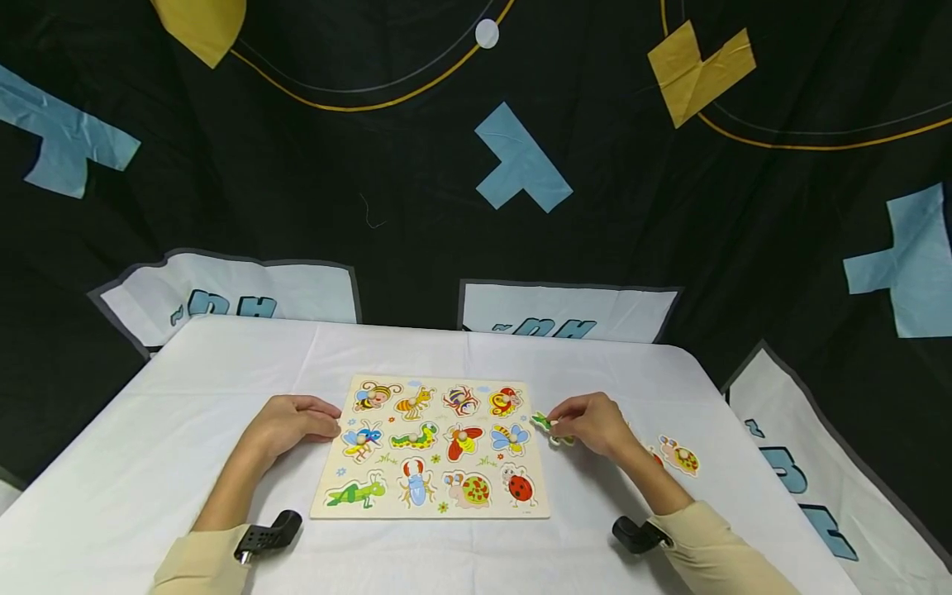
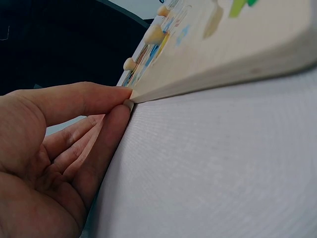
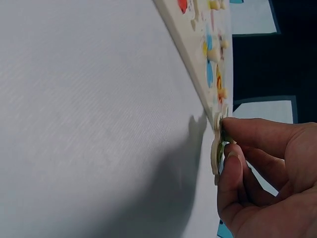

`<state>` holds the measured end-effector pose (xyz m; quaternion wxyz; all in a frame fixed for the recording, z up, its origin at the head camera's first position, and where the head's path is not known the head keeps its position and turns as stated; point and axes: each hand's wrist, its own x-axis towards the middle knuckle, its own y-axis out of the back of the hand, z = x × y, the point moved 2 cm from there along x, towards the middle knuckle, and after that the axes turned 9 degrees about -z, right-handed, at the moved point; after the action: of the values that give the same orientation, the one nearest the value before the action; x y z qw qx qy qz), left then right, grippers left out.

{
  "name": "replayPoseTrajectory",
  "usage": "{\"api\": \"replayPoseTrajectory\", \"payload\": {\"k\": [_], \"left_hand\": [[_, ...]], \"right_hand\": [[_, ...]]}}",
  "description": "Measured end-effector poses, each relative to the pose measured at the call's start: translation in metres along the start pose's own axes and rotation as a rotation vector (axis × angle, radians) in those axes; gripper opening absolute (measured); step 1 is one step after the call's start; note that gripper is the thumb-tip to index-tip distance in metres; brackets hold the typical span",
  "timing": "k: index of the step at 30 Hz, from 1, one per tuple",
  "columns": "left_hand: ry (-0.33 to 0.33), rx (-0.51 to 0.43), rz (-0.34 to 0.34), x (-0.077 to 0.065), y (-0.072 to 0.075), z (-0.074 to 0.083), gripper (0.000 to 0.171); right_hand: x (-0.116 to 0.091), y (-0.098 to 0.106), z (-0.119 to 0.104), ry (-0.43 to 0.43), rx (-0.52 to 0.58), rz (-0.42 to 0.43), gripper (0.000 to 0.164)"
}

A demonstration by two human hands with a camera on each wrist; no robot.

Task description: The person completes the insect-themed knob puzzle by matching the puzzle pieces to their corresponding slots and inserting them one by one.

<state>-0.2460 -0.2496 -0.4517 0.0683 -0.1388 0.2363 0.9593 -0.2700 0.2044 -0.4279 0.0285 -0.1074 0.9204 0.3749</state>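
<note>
Puzzle piece (image 1: 540, 421), green and insect-shaped, is shown over the white table (image 1: 446, 562), just beside the right edge of the wooden board (image 1: 491, 511); whether the two are touching cannot be told. Judged by its thin, pale edge, the piece should be light and stiff, with a fairly smooth face and narrow parts that might be chipped under force. It is probably best held at a knob, such as the knobs (image 2: 154, 35) seen on the board, or by its opposite sides. By the right hand (image 1: 595, 426), the piece is pinched between thumb and forefinger, the fingers (image 3: 260, 131) being parted only by what is held; any knob beneath them is hidden. By the left hand (image 1: 293, 426), the board's left edge is pinched at thumb and forefinger, their tips nearly together. The board, broad and flat, is likely to be rigid and easily steadied by its rim.
</note>
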Motion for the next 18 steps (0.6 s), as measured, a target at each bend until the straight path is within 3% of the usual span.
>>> {"api": "replayPoseTrajectory", "payload": {"k": [18], "left_hand": [[0.004,-0.026,0.003,0.000,-0.001,0.000,0.037]], "right_hand": [[0.003,-0.014,-0.032,0.095,0.038,-0.083,0.012]]}}
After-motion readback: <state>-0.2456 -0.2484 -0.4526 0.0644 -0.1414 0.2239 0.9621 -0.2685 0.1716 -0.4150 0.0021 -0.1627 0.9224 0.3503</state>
